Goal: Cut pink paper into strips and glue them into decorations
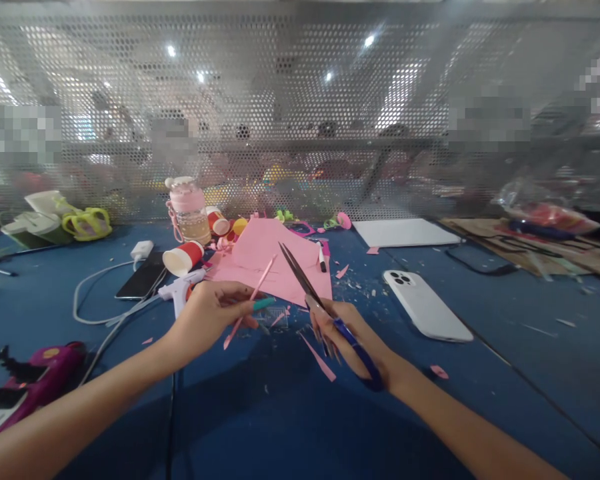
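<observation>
My left hand (pixel 215 312) pinches a narrow pink strip (pixel 261 279), which slants up to the right between thumb and fingers. In my right hand (pixel 347 333) is a pair of scissors (pixel 303 277) with blue handles, its long blades pointing up and to the left, nearly together. The blades and the strip are apart. Beyond both hands lie pink sheets (pixel 280 257) with a black-and-white marker (pixel 322 257) on their right edge. A loose pink scrap (pixel 320 360) rests on the table below the scissors. A white glue gun (pixel 180 290) lies just behind my left hand.
A white phone (pixel 425 305) lies right of my right hand. Leftward are a black phone (pixel 141 277), a white cable (pixel 87 320), a red paper cup (pixel 184 258) and a purple object (pixel 35 383). A pink-lidded bottle (pixel 190 210) stands before the perforated metal screen (pixel 290 100).
</observation>
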`<state>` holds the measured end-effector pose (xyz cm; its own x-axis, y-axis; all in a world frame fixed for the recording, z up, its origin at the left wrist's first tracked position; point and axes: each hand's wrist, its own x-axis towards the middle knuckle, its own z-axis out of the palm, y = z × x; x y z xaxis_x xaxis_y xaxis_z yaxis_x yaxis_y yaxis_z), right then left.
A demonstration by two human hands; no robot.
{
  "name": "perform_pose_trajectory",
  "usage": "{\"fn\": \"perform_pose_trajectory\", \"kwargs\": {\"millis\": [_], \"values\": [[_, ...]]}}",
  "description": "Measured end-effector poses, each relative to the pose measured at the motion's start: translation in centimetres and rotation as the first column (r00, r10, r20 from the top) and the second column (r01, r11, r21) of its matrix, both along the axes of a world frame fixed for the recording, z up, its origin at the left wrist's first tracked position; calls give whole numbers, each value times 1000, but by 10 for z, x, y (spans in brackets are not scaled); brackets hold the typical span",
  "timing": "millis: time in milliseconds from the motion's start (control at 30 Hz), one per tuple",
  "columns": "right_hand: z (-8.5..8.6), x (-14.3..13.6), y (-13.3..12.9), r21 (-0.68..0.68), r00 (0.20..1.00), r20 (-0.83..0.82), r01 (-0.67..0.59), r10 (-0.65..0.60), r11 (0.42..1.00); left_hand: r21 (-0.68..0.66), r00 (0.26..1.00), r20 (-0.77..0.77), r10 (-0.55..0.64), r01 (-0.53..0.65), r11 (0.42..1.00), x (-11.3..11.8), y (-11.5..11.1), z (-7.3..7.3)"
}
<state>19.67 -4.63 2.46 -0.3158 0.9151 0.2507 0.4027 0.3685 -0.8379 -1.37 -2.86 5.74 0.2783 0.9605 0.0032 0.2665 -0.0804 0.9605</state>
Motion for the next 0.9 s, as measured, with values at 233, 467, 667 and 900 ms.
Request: {"fn": "perform_pose_trajectory", "kwargs": {"millis": [233, 467, 667, 900], "values": [[-14, 4, 8, -15, 989, 22, 145, -145, 989, -239, 981, 188, 44, 3, 971, 4, -1, 3], [-11, 5, 14, 166, 737, 500, 434, -455, 886, -263, 949, 312, 41, 45, 964, 6, -2, 3], [-5, 17, 24, 174, 468, 730, 577, -498, 798, -282, 923, 376, 79, 33, 959, 6, 1, -1], [-12, 30, 33, 369, 236, 823, 469, -517, 802, -296, 889, 412, 202, -79, 952, 4, 6, -7]]}}
